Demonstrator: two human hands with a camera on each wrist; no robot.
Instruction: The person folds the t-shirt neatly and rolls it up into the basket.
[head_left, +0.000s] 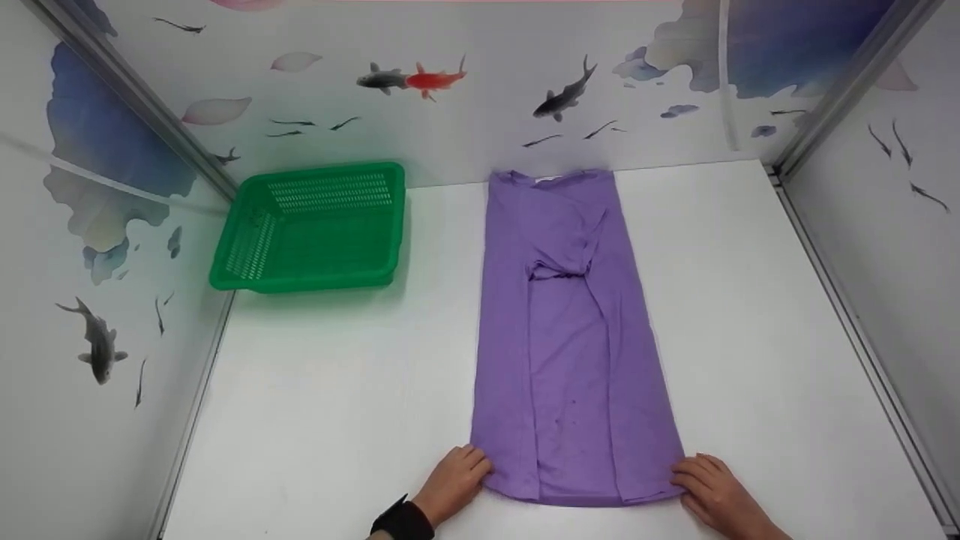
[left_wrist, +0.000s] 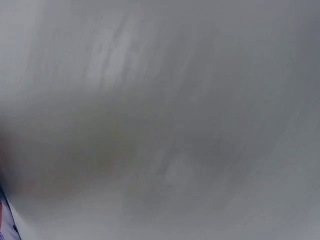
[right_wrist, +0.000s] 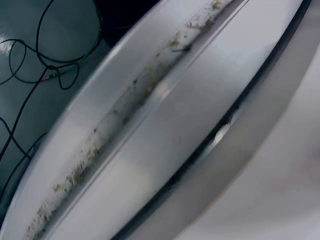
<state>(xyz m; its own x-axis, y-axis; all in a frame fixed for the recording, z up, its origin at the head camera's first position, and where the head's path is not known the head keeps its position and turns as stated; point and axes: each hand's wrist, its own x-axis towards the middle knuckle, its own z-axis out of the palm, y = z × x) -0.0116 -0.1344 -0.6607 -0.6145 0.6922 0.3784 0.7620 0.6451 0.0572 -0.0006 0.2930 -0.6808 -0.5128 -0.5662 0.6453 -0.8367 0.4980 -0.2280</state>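
in the head view, a long purple cloth garment (head_left: pixel 570 337) lay lengthwise on a white tabletop (head_left: pixel 337 397), right of a green rectangular plastic basket (head_left: pixel 322 283). the left hand (head_left: pixel 454 482) and right hand (head_left: pixel 718 493) each pinched a lower corner. both long sides were folded inward; the length, i judged, was not yet folded up. the left wrist view showed a blurred grey surface (left_wrist: pixel 175 150); the right wrist view, a silvery metal rail (right_wrist: pixel 140 155) and thin black cables (right_wrist: pixel 47 66). neither showed the grip.
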